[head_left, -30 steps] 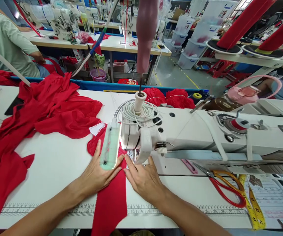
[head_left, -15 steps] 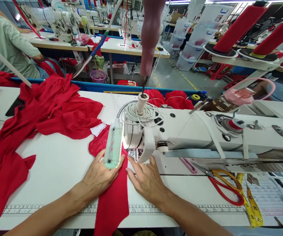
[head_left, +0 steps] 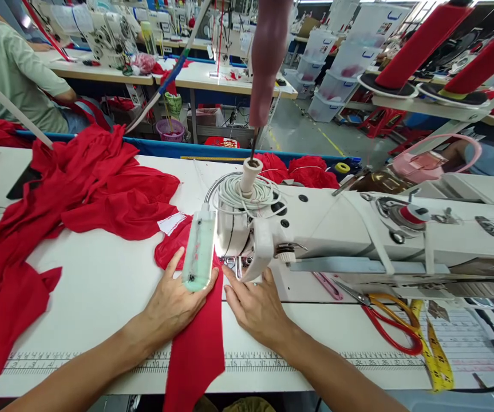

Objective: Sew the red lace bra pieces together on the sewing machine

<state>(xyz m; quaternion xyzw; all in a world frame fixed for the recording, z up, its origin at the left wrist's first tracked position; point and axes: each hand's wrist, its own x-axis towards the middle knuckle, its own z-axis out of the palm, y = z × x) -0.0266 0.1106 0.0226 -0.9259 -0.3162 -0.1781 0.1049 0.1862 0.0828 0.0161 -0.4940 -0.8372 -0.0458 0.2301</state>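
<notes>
A strip of red fabric (head_left: 197, 343) runs from the table's near edge up under the needle area (head_left: 234, 264) of a white sewing machine (head_left: 358, 234). My left hand (head_left: 173, 303) lies flat on the strip's left side with fingers stretched out toward the presser foot. My right hand (head_left: 256, 306) lies flat on the table at the strip's right edge, fingertips close to the needle. A pale green lamp (head_left: 198, 249) on the machine head hides part of my left fingers.
A big heap of red fabric (head_left: 79, 189) covers the table's left side. Red-handled scissors (head_left: 390, 323) and a yellow tape measure (head_left: 435, 355) lie at the right under the machine arm. Another person's back (head_left: 10, 74) is at the far left. Thread cones (head_left: 418, 40) stand upper right.
Both hands have slid a little forward toward the needle, and the red strip has fed slightly further under the machine head.
</notes>
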